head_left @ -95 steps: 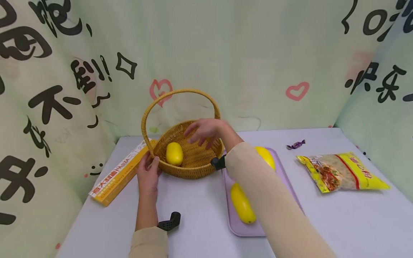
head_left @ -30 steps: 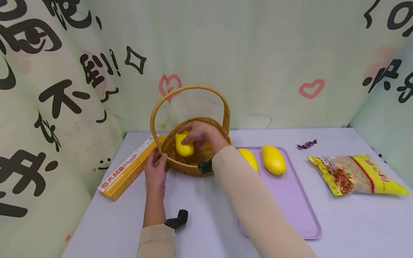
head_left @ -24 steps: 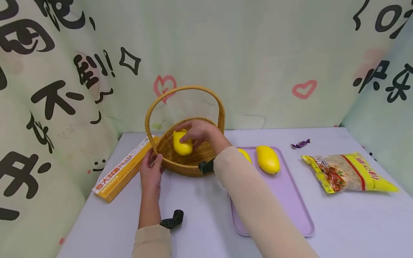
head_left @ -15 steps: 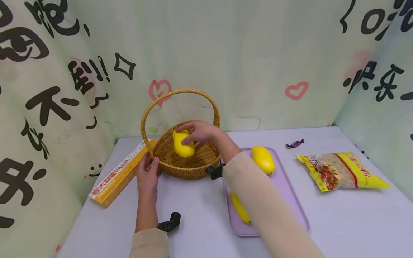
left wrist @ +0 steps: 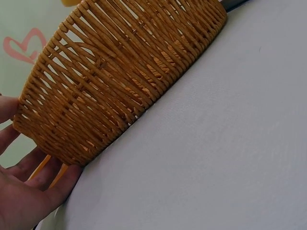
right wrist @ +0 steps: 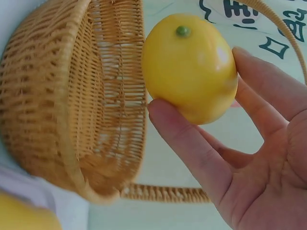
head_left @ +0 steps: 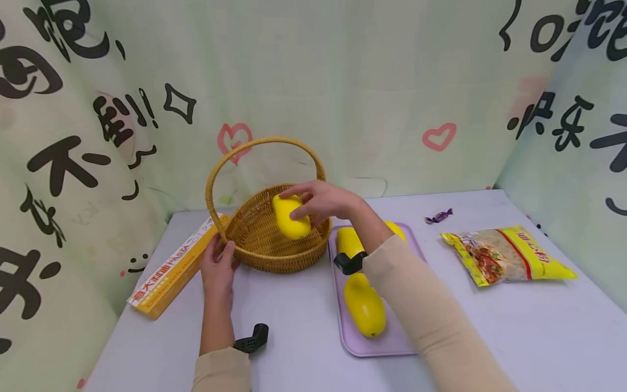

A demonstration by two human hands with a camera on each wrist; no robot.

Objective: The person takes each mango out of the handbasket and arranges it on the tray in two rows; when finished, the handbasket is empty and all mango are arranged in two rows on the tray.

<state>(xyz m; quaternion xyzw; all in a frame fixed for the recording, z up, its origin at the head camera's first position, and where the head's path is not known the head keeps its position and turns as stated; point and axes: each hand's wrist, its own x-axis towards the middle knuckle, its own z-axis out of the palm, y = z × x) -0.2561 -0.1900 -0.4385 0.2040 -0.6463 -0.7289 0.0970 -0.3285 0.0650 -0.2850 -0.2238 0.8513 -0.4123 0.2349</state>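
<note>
My right hand [head_left: 330, 201] pinches a yellow mango [head_left: 290, 218] between thumb and fingers, over the right part of the wicker basket [head_left: 281, 264]. In the right wrist view, the green stem spot of the mango [right wrist: 189, 72] faces the camera, and the fingertips press its sides. The arched handle of the basket rises to the left of and behind that hand. My left hand [head_left: 218, 267] holds the left side of the basket near the foot of the handle. In the left wrist view, its fingers are at the end of the woven wall [left wrist: 115, 76].
A lilac tray [head_left: 345, 340] with several yellow mangoes [head_left: 364, 307] lies right of the basket, partly hidden by the right sleeve. A pasta box [head_left: 171, 269] lies at the left. Farther right are a purple-wrapped candy [head_left: 438, 216] and a yellow food packet [head_left: 509, 255].
The mango lay in the basket with my right hand loose above it. That hand has since gripped it, raised it and shifted slightly right. My left hand has stayed at the basket.
</note>
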